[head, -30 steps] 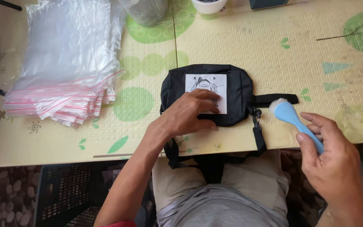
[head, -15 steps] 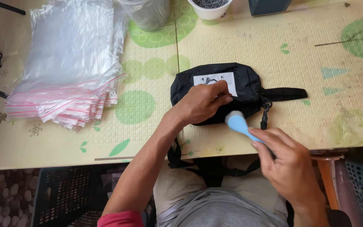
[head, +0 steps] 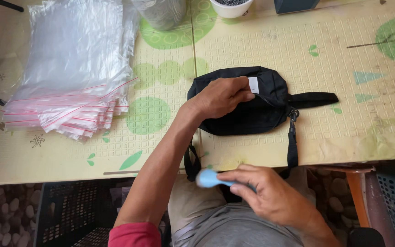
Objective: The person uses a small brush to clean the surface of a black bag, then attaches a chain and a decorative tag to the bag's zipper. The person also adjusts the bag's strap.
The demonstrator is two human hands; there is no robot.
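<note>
1. The left hand (head: 222, 96) lies on top of the black pouch (head: 248, 112), fingers curled over its upper face and pinching the fabric beside a small white label (head: 253, 85). The hand covers most of that label; only a narrow strip shows.
2. The pouch rests on the desk (head: 261, 50), near its front edge. Its wrist strap (head: 312, 98) extends to the right; a second strap (head: 292, 146) with a metal clip hangs over the desk edge, and its lower end is hidden behind the right hand.
3. The right hand (head: 266, 194) is below the desk edge, over the lap, closed around a light blue tool (head: 209, 178). Only the rounded end shows; the rest is covered by the fingers, so its kind cannot be told.
4. The two hands are well apart.
5. A stack of clear bags with red strips (head: 74, 77) lies on the left part of the desk, its top cut off by the frame.
6. A white bowl (head: 231, 7) and a grey container (head: 161, 13) at the far edge are cut off; their contents are hard to make out.
</note>
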